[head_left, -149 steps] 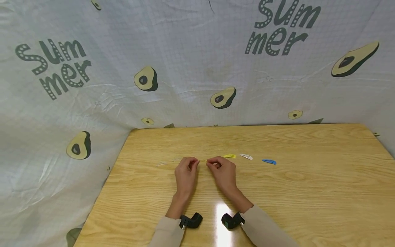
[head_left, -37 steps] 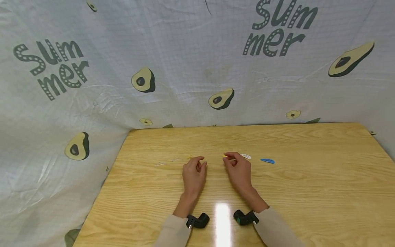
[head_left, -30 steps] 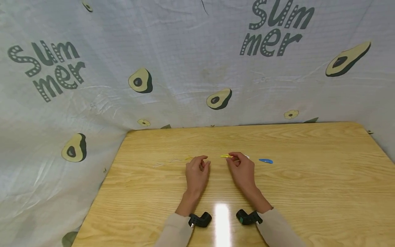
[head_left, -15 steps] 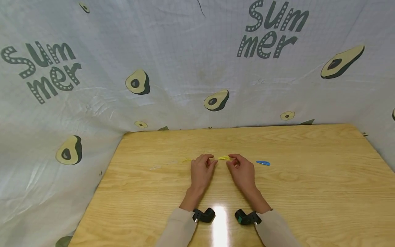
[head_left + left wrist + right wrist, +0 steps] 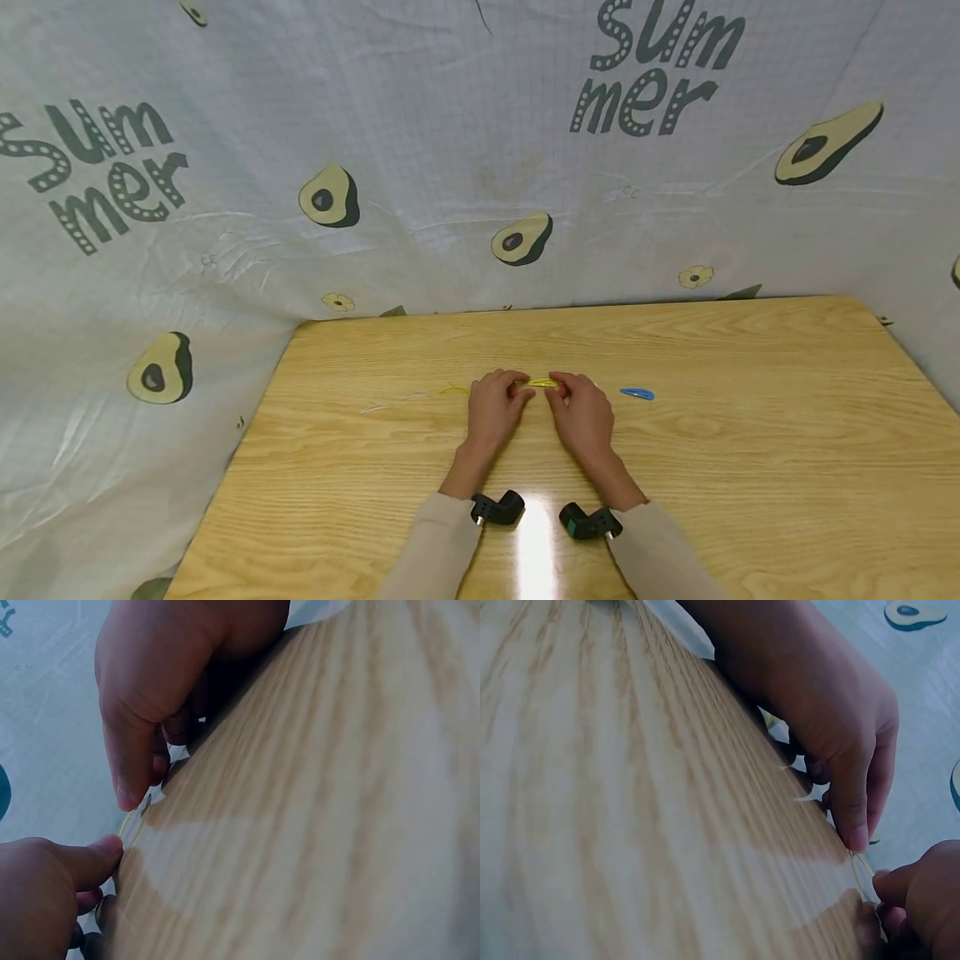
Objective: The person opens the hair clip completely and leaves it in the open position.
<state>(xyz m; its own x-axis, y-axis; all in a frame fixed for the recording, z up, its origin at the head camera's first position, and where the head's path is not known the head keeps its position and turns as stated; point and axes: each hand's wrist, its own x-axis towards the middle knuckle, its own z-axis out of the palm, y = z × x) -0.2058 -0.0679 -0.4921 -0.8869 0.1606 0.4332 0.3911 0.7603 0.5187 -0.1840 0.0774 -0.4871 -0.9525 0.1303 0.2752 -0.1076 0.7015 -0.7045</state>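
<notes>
Both hands rest on the bench, fingertips nearly meeting over a yellow clip. The left hand has its fingers curled, thumb and forefinger pinching the clip's left end; the right hand is curled likewise and pinches the right end. From the left wrist view the clip shows as a thin pale strip lying at the bench surface between the two thumb tips.

Just right of the right hand lies a blue clip, apart from the fingers. A white clip peeks out just beyond the right hand's knuckles, mostly hidden. Just left of the left hand lies another small yellow piece, and further left a thin pale strip. A cloth printed with avocados hangs behind the bench.
</notes>
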